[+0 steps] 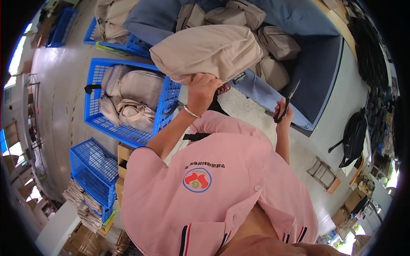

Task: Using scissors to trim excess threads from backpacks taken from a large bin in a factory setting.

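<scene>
A beige fabric bag [209,51] is raised in front of me, with my left hand [202,90] closed on its near lower edge. The hand's fingers are partly hidden against the fabric. Over on the right, my right hand [283,118] grips the black handles of a pair of scissors [287,105]. Its blades point up and away from me, clear of the bag. Several similar beige bags [278,42] lie beyond in a large blue-grey, box-shaped bin [315,77].
A blue plastic crate [121,137] with beige bags stands to my left, and another filled crate [139,45] is behind it. Stacked blue crates [94,160] sit at the lower left. A black bag [353,136] hangs at the right, near a small metal-framed stool [323,174].
</scene>
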The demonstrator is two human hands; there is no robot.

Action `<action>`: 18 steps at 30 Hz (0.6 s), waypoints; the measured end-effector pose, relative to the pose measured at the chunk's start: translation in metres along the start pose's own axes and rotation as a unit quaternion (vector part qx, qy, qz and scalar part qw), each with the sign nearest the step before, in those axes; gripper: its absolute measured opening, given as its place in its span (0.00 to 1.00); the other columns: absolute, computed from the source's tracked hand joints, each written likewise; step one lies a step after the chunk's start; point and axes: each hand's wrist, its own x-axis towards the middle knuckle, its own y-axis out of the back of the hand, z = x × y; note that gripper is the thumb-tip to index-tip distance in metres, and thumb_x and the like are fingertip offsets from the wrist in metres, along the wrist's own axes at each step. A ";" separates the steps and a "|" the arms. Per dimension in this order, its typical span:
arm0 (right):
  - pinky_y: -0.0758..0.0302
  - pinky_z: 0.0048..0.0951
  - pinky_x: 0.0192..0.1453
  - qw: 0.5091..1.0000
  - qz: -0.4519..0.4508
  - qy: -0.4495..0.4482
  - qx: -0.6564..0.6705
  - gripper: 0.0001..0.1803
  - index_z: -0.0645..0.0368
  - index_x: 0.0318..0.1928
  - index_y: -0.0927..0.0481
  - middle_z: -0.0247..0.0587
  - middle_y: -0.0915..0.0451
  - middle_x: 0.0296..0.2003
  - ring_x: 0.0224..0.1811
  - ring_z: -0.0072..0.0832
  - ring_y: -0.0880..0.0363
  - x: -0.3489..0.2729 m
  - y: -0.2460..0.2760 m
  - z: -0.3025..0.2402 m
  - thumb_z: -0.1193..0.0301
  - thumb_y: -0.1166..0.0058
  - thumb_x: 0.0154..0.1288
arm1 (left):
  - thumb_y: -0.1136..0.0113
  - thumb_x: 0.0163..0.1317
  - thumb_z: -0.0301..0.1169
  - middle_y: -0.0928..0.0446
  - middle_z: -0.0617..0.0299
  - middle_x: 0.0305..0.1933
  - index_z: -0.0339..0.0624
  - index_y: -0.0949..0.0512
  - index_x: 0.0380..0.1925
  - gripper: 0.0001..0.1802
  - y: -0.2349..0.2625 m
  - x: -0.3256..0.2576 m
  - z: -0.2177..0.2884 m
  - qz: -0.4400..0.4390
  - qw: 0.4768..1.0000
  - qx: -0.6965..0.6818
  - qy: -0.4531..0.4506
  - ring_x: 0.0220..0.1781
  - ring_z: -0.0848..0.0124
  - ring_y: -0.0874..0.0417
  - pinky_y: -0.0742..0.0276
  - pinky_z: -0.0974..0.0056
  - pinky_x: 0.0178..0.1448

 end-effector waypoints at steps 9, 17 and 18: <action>0.36 0.18 0.19 1.000 0.005 -0.006 -0.009 0.19 0.59 0.34 0.23 0.28 0.29 0.20 0.17 0.15 0.32 0.004 0.004 0.017 0.55 0.40 0.66 | 0.33 0.52 0.33 0.22 0.64 0.31 0.48 0.17 0.27 0.04 0.059 0.024 -0.057 0.127 0.978 -0.017 0.164 0.38 0.62 0.24 0.33 0.58 0.48; 0.37 0.17 0.19 0.999 -0.030 0.001 -0.021 0.23 0.60 0.33 0.23 0.28 0.29 0.19 0.15 0.14 0.33 0.029 -0.008 0.001 0.50 0.38 0.64 | 0.33 0.56 0.22 0.18 0.65 0.35 0.38 0.17 0.32 0.03 0.197 -0.004 -0.186 0.479 0.757 -0.278 0.346 0.36 0.76 0.21 0.25 0.70 0.45; 0.37 0.17 0.19 1.000 -0.015 0.008 -0.023 0.23 0.60 0.33 0.23 0.28 0.29 0.20 0.15 0.14 0.33 0.030 -0.008 -0.004 0.50 0.39 0.63 | 0.33 0.56 0.22 0.18 0.64 0.36 0.38 0.17 0.33 0.05 0.213 -0.010 -0.194 0.498 0.731 -0.275 0.376 0.37 0.74 0.20 0.24 0.69 0.46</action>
